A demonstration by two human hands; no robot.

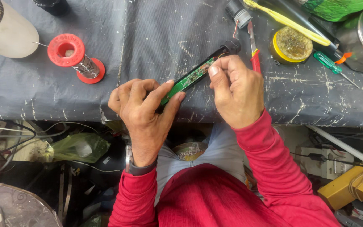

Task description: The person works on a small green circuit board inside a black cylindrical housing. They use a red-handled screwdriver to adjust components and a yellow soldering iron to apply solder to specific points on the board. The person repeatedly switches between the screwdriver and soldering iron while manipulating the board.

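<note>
A long narrow green circuit board (188, 78) with a black round part (232, 46) at its far end lies slanted over the dark worn table cover (156, 38). My left hand (143, 107) pinches the board's near end between thumb and fingers. My right hand (236, 90) grips the board around its middle, fingertips curled over it. Both sleeves are red.
A red spool of solder wire (74, 56) lies at the left. A round yellow tin (291, 45), a green-handled screwdriver (330, 65), a red-handled tool (255, 59) and a yellow-handled tool (288, 22) sit at the right. Clutter fills the floor below the table's edge.
</note>
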